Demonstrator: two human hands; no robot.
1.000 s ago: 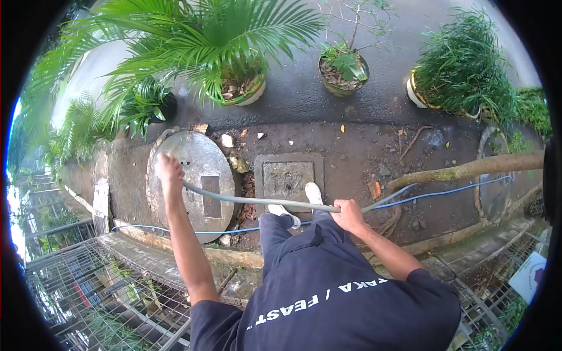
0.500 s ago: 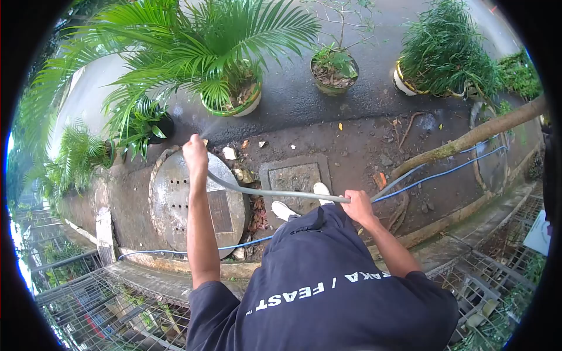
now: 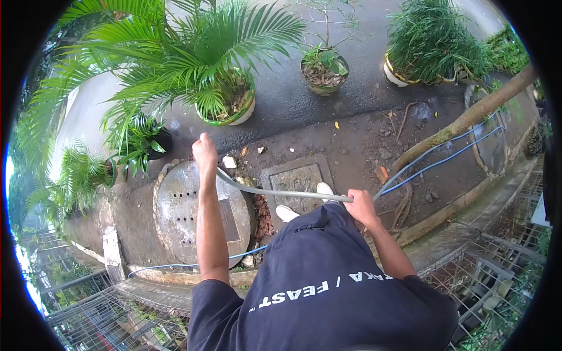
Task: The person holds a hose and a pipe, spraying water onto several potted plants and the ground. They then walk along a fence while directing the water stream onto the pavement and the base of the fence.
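A grey hose [image 3: 281,192] runs between both hands, across my front. My left hand [image 3: 205,152] is stretched forward and closed around its end, pointing toward the big potted palm [image 3: 225,108]. My right hand [image 3: 360,206] grips the hose near my hip, where it bends away to the right along the ground. Whether water comes out I cannot tell. My white shoes [image 3: 324,188] stand on a square concrete slab [image 3: 295,178].
A round concrete cover [image 3: 181,216] lies left of my feet. Pots stand along the wet pavement: a small plant [image 3: 321,73] and a bushy one [image 3: 421,41]. A blue hose [image 3: 445,158] and a leaning trunk [image 3: 468,120] are at right. Wire cages [image 3: 486,275] border the kerb.
My left hand swung the hose end from the round cover up and to the right, toward the potted palm. The view turned slightly; my right hand stayed on the hose.
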